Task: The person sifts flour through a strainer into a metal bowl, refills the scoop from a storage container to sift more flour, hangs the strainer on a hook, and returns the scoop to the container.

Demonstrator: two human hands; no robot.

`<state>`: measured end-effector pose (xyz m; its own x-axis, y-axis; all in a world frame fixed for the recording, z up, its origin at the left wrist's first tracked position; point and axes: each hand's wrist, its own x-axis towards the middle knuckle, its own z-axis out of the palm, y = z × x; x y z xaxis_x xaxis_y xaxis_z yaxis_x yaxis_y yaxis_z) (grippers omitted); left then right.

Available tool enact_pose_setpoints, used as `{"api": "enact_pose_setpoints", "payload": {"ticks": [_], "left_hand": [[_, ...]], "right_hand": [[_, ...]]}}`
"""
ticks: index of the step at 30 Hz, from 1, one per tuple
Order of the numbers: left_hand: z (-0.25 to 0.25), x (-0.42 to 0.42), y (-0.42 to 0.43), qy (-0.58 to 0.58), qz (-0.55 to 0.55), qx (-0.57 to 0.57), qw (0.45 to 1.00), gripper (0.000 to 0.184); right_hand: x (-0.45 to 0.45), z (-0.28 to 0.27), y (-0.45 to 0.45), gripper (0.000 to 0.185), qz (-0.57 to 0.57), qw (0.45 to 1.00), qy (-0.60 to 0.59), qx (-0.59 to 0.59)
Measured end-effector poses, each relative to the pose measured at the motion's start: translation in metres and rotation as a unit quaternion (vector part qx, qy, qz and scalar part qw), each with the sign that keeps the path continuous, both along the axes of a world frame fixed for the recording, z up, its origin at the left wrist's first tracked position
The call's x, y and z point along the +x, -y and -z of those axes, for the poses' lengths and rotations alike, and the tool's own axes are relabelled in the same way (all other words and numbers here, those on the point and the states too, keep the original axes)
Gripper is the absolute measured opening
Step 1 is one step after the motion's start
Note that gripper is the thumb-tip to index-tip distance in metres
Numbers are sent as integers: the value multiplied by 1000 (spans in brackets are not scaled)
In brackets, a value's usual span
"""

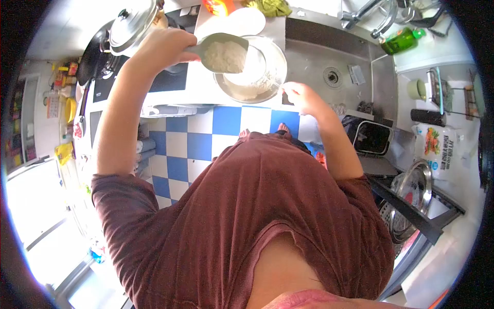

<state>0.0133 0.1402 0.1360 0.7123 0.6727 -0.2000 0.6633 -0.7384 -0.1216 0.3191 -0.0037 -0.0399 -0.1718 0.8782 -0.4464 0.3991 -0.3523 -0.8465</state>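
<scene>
While the person's left hand (172, 44) is closed around the handle of a greyish-green scoop (208, 56), the right hand (304, 98) is near the right edge of a stainless-steel mixing bowl (282, 56), the two hands well apart. The scoop carries a heap of white, flour-like powder (226, 55), and its mouth points toward the bowl, overlapping the left part of it in this view. More pale powder lies inside the bowl (a bright white round shape there is too washed out to identify). The right hand's fingers are bunched beside the rim; whether they grip the rim itself or a slim utensil cannot be told.

The bowl is at the front of the tabletop (277, 31), between the stove on the left and a stainless-steel sink (309, 67) on the right. Behind the bowl is a white plate (249, 21), and a lidded pot (131, 26) is beyond the left hand. A green bottle (404, 41) lies tilted near the faucet (383, 15). Blue and white checkered floor tiles (226, 121) show below.
</scene>
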Motion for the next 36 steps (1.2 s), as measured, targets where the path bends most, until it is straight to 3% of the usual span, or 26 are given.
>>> {"api": "enact_pose_setpoints", "payload": {"ticks": [4, 7, 8, 16, 20, 27, 31, 36], "left_hand": [[-3, 17, -3, -67, 46, 32, 996, 34], [1, 26, -10, -107, 50, 38, 992, 34], [3, 27, -12, -115, 52, 39, 991, 35], [-7, 44, -9, -140, 42, 44, 988, 34], [1, 41, -13, -123, 60, 45, 990, 35], [-9, 55, -3, -194, 18, 42, 980, 30], [-10, 53, -1, -169, 26, 59, 984, 32], [-11, 55, 2, -163, 31, 75, 983, 32]], "right_hand": [[0, -5, 1, 23, -46, 998, 12, 42], [-5, -15, 3, 22, 48, 995, -63, -59], [-4, -12, 3, 22, 29, 998, -46, -31], [1, 4, 6, 24, -9, 998, 27, 52], [4, 8, 5, 25, -12, 998, 23, 48], [4, 9, 6, 25, -13, 998, 21, 51], [4, 6, 5, 24, 3, 1000, 1, -1], [1, 10, 6, 23, -2, 998, 4, 56]]}}
